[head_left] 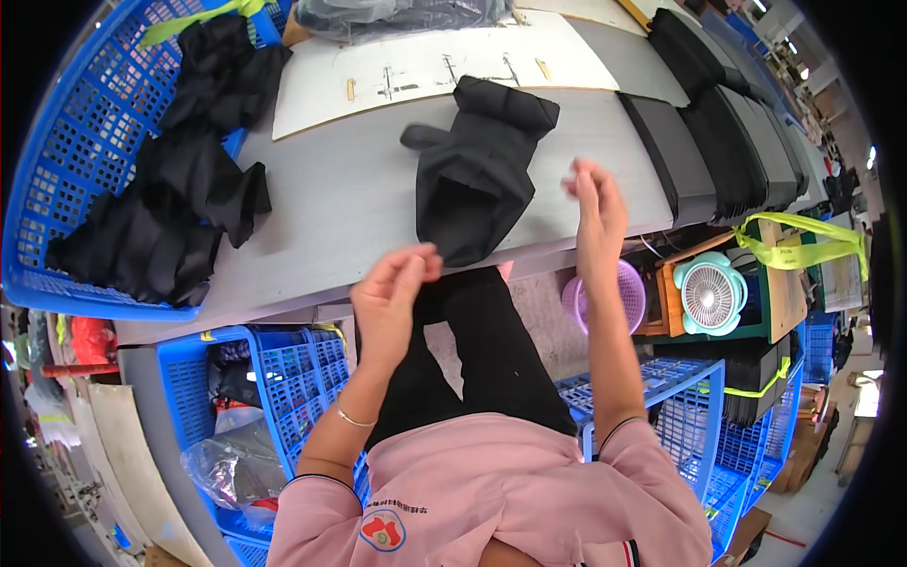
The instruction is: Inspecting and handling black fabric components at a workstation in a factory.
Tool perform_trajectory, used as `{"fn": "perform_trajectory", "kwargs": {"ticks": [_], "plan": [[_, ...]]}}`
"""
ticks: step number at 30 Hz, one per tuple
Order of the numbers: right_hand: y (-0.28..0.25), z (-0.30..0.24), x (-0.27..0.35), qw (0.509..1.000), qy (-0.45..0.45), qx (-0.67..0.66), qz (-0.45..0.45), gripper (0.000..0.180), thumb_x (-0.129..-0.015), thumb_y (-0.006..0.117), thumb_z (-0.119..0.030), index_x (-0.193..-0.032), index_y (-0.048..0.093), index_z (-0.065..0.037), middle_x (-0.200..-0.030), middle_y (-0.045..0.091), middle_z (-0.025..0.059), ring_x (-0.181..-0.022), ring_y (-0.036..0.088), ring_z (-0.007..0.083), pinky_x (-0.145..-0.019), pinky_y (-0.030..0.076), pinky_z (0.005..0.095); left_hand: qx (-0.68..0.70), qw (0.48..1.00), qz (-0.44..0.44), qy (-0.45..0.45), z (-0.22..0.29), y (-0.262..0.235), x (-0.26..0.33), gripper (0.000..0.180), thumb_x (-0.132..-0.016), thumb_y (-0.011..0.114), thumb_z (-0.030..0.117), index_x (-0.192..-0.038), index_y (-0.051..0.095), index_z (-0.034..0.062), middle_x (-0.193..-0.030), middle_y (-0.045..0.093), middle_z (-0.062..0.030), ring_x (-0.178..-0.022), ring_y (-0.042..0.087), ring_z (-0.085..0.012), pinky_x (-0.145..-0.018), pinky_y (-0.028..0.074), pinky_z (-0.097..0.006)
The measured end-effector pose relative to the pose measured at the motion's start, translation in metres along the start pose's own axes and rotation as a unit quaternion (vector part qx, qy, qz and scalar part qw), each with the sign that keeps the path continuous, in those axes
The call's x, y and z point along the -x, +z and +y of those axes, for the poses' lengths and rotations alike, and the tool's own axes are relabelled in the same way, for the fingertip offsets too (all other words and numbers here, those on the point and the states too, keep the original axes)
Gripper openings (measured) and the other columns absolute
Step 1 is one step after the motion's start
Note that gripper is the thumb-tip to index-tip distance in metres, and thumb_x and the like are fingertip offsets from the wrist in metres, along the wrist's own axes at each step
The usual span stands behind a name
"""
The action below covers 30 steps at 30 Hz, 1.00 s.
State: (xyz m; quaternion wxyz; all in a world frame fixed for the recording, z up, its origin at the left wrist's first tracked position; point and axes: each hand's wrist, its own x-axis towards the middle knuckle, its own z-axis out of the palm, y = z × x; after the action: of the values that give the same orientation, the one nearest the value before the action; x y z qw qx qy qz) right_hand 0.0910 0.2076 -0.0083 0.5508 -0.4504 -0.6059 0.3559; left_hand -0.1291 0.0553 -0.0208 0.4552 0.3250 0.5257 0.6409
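A black fabric pouch (477, 175) lies on the grey table in front of me, its dark open mouth facing me. A short loop sticks out on its left, and its far end is folded over. My left hand (389, 288) is at the pouch's near left edge, fingers curled and thumb against them. Whether the fingertips grip the edge or anything small, I cannot make out. To the right of the pouch, apart from it, my right hand (602, 208) hovers over the table edge. Its fingers are loosely bent, slightly blurred, with nothing visible in them.
A blue crate (57, 180) with black fabric pieces (165, 208) stands at the left. Behind the pouch lies a white marked board (331, 80). Stacked black panels (699, 142) fill the right side. Below are a purple basket (631, 293), a small fan (709, 295) and blue crates (302, 378).
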Motion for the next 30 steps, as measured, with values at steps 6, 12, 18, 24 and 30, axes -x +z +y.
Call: {"fn": "perform_trajectory", "kwargs": {"ticks": [6,12,18,24,30], "plan": [[0.023,0.008,0.036,0.918,0.225,-0.31,-0.103,0.04,-0.101,0.061,-0.029,-0.13,0.057,-0.001,-0.112,0.067,0.0074,-0.103,0.062,0.0149,-0.09,0.047,0.0306,-0.028,0.997,-0.005,0.075,0.008,0.005,-0.091,0.036,-0.101,0.061,0.02,-0.129,0.058,-0.0019,-0.124,0.065,-0.0077,-0.116,0.059,-0.016,-0.103,0.044,-0.032],[0.029,-0.002,0.024,0.877,0.308,-0.335,-0.154,0.041,-0.091,0.074,-0.022,-0.124,0.06,-0.003,-0.108,0.068,0.0028,-0.098,0.061,0.0111,-0.09,0.047,0.0291,0.181,0.953,-0.175,-0.168,-0.008,0.02,-0.098,0.041,-0.101,0.061,0.034,-0.13,0.06,0.0053,-0.126,0.066,-0.0036,-0.118,0.059,-0.0161,-0.103,0.045,-0.034],[0.019,0.006,0.019,0.913,0.287,-0.239,-0.162,0.024,-0.088,0.071,-0.011,-0.109,0.063,-0.006,-0.098,0.068,0.0009,-0.086,0.063,0.0092,-0.08,0.05,0.0257,0.434,0.826,-0.253,-0.254,-0.031,0.026,-0.094,0.045,-0.099,0.063,0.038,-0.129,0.061,0.0042,-0.127,0.066,-0.0088,-0.117,0.063,-0.0207,-0.104,0.049,-0.039],[-0.001,0.013,0.008,0.918,0.3,-0.176,-0.191,0.027,-0.088,0.071,-0.014,-0.111,0.062,-0.004,-0.094,0.068,0.0021,-0.074,0.062,0.0104,-0.065,0.049,0.0262,0.363,0.865,-0.218,-0.27,-0.036,0.025,-0.106,0.037,-0.096,0.068,0.023,-0.127,0.06,0.0038,-0.123,0.067,-0.0095,-0.111,0.066,-0.0207,-0.101,0.052,-0.037],[-0.018,0.02,0.001,0.699,0.337,-0.555,-0.299,0.046,-0.092,0.069,-0.018,-0.132,0.056,0.0,-0.111,0.069,0.01,-0.084,0.069,0.0167,-0.068,0.057,0.0323,0.191,0.963,-0.121,-0.147,-0.025,0.022,-0.103,0.017,-0.086,0.074,-0.001,-0.099,0.065,0.0052,-0.103,0.07,-0.0049,-0.091,0.067,-0.0125,-0.084,0.055,-0.028]]}}
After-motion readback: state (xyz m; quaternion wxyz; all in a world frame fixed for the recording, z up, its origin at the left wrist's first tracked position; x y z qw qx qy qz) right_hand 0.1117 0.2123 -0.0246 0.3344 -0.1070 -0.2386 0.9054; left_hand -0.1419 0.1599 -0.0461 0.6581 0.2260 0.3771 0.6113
